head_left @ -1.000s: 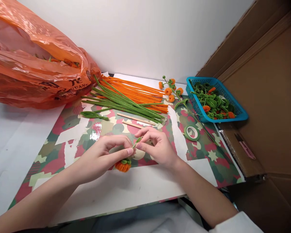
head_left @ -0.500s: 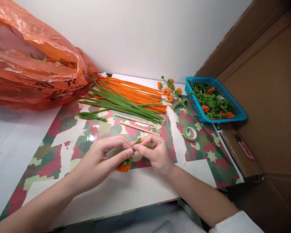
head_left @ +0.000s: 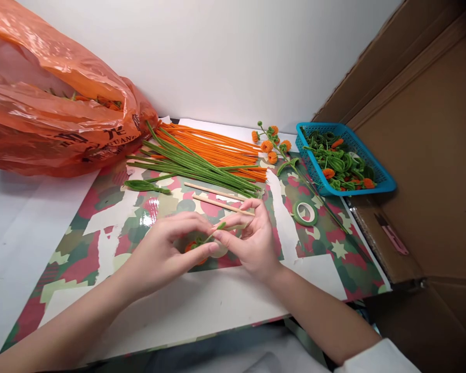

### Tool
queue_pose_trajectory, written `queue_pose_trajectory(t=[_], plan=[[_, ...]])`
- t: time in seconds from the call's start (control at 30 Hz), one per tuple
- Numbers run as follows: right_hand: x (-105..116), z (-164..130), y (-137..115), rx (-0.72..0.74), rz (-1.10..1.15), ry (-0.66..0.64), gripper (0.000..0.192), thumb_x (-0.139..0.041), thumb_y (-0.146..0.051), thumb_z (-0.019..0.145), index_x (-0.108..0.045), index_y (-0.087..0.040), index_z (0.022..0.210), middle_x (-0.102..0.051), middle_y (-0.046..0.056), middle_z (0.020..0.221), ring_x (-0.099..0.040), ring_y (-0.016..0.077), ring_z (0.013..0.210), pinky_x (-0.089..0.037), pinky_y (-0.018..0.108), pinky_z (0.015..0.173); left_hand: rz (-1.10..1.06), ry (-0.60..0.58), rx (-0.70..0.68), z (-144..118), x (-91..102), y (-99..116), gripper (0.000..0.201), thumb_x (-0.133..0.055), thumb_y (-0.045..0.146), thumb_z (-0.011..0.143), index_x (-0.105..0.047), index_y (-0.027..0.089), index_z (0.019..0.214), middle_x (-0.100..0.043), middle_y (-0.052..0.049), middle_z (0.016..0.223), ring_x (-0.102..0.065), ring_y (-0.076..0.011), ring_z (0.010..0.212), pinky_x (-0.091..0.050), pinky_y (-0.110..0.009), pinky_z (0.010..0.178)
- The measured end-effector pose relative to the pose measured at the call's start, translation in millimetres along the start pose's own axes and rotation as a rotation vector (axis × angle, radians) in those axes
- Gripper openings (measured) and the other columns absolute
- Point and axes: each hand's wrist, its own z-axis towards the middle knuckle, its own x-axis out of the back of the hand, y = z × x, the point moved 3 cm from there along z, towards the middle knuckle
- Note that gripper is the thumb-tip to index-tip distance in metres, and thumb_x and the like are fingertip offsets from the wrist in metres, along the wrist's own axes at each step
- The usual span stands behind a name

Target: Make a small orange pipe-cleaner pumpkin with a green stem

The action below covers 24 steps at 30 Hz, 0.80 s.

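Between my hands is a small orange flower of fuzzy pipe cleaner with a short green stem. My right hand pinches the stem near its upper end between thumb and forefinger, its other fingers curled or raised. My left hand is curved around the flower from the left, thumb and forefinger apart. Its thumb crosses in front of the flower and hides part of it; the forefinger tip is close to the stem's end. Whether its hidden fingers touch the flower I cannot tell.
Orange pipe cleaners and green ones lie behind two wooden sticks. Green leaves lie left. A roll of green tape, a flower spray and a blue basket are right. An orange plastic bag bulges left.
My left thumb has come away from the stem and forefinger. The flower has shifted slightly up and left behind it. My right hand's outer fingers have lifted toward the sticks.
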Motion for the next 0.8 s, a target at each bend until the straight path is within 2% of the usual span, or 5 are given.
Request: queue_pose_trajectory(t=[0.17,0.33,0.57,0.67,0.8], plan=[[-1.4,-2.0,-0.3,0.008,-0.045,0.02,0.054,-0.085,-0.025,0.064,-0.041,-0.027,0.095,-0.072,-0.006,0.07,-0.071,0.0173,0.071,-0.054,0.034,0.077,0.201,0.165,-0.147,-1.5,1.8,3.9,0.018,-0.063,0.026,0.086,-0.068,0.021,0.069,-0.071,-0.001,0.072,-0.062,-0.0163,0.072,-0.046,-0.028,0.072],[-0.5,0.6,-2.9,-0.017,-0.043,-0.052,0.053,-0.087,-0.029,0.063,-0.044,-0.027,0.094,-0.073,-0.005,0.071,-0.071,0.0176,0.073,-0.055,0.036,0.082,-0.106,-0.124,0.034,0.4,1.4,0.6,0.028,-0.06,0.033,0.089,-0.07,0.02,0.067,-0.068,-0.001,0.068,-0.06,-0.0133,0.064,-0.047,-0.022,0.06],[-2.3,0.9,-0.6,-0.161,0.082,-0.185,0.061,-0.09,-0.034,0.055,-0.045,-0.028,0.096,-0.072,-0.007,0.069,-0.067,0.0154,0.056,-0.053,0.025,0.049,-0.434,-0.463,0.206,-3.9,-1.0,-4.0,0.032,-0.055,0.041,0.093,-0.076,0.019,0.082,-0.073,-0.007,0.083,-0.066,-0.0181,0.075,-0.052,-0.025,0.063],[-1.9,0.8,-0.3,-0.123,0.046,-0.125,0.055,-0.089,-0.032,0.058,-0.045,-0.027,0.092,-0.071,-0.008,0.065,-0.066,0.0143,0.055,-0.054,0.026,0.054,-0.264,-0.34,0.131,-1.7,-0.7,-3.1,0.028,-0.058,0.039,0.091,-0.075,0.021,0.078,-0.073,-0.004,0.08,-0.065,-0.0164,0.073,-0.051,-0.024,0.064],[-1.1,0.8,-3.3,-0.035,-0.021,-0.016,0.049,-0.087,-0.028,0.062,-0.045,-0.026,0.087,-0.071,-0.007,0.064,-0.07,0.0159,0.065,-0.055,0.03,0.068,0.053,0.066,-0.002,-1.7,1.0,0.7,0.018,-0.069,0.036,0.082,-0.073,0.022,0.071,-0.072,-0.001,0.07,-0.063,-0.0157,0.067,-0.049,-0.026,0.066]])
